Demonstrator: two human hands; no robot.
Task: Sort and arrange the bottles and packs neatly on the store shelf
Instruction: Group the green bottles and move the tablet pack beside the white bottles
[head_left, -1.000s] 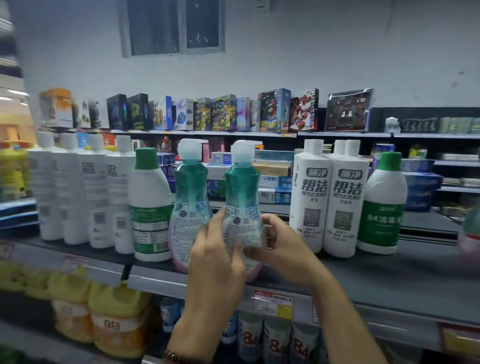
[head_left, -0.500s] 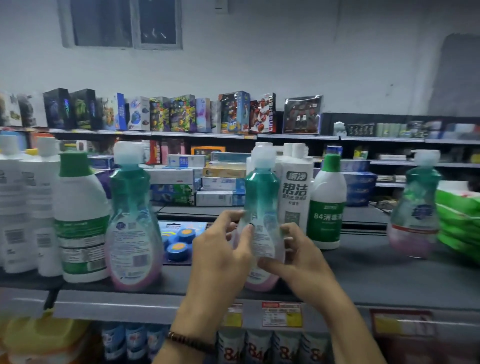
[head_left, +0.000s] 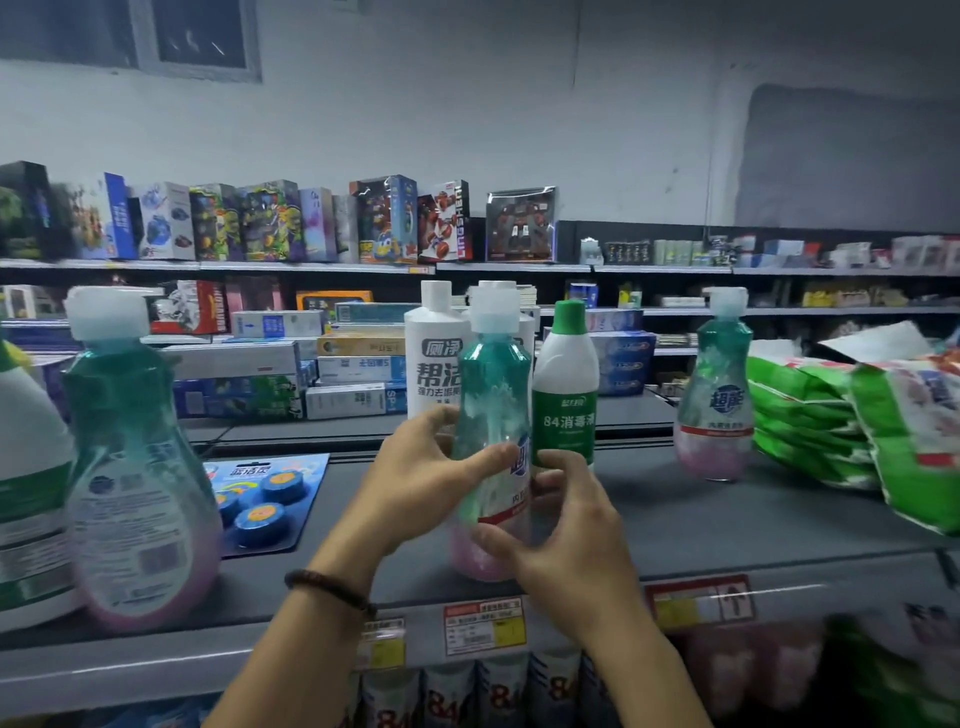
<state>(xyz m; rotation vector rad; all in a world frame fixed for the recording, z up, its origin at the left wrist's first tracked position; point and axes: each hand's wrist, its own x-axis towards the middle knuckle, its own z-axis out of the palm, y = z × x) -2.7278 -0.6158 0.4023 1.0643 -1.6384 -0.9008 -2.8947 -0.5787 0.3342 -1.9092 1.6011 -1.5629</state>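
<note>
Both hands (head_left: 426, 483) still gripping teal bottle (head_left: 493, 410), now rotated, front label showing

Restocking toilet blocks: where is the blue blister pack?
The blue blister pack lies flat on the shelf, left of centre, behind the big teal bottle.

Both hands (head_left: 415, 483) around upright green bottle (head_left: 493, 395)

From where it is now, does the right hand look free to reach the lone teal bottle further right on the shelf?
Probably not yet: the right hand and left hand both grip the held bottle. Once released, the shelf between it and the lone bottle lies bare.
</note>
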